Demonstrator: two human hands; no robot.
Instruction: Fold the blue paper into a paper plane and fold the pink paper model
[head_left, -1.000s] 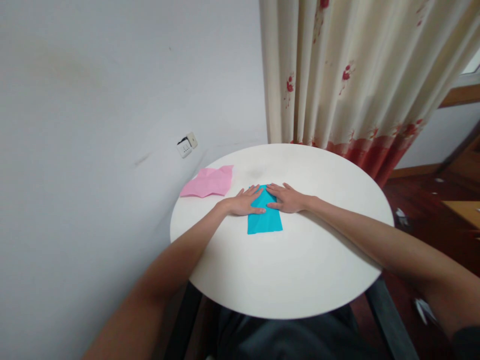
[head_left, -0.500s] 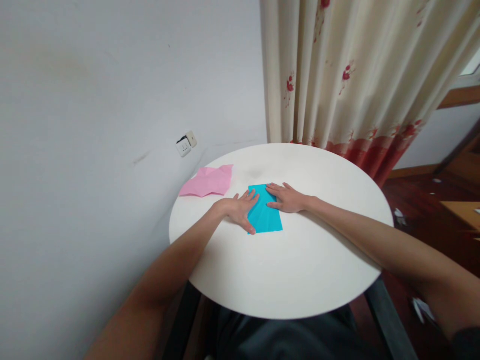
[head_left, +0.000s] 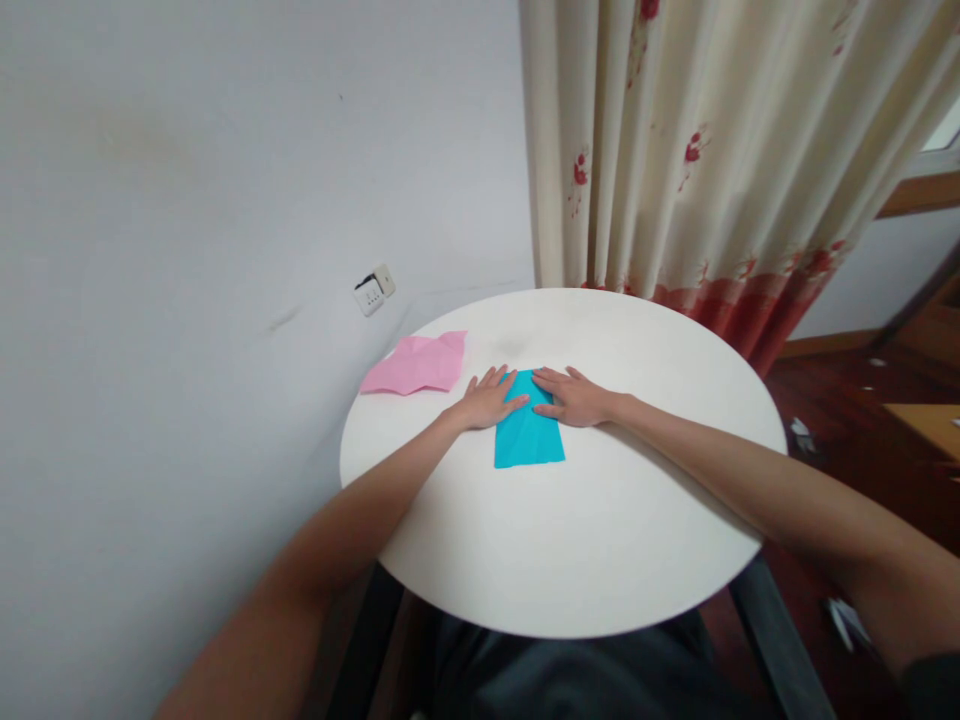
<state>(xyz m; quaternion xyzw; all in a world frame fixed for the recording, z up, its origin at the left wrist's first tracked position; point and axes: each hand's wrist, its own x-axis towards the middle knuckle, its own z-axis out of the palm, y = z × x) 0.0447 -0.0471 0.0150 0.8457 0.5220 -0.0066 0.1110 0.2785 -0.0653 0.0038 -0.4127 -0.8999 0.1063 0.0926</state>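
1. Turquoise folded paper [head_left: 529,440] lies flat on the round white bench [head_left: 600,540], towards its far left part.
2. It looks thin, light and easily creased, likely to slide on the smooth top unless pinned; its free near corners seem the best place to take hold.
3. Both hands rest flat and spread on its far end: left hand [head_left: 487,400] over the left edge, right hand [head_left: 577,398] over the right, fingertips nearly meeting.
4. Its near end lies uncovered, closer to the person.
5. Pink crumpled paper [head_left: 416,365] lies left of the hands, near the bench rim; a curtain [head_left: 712,150] hangs behind.
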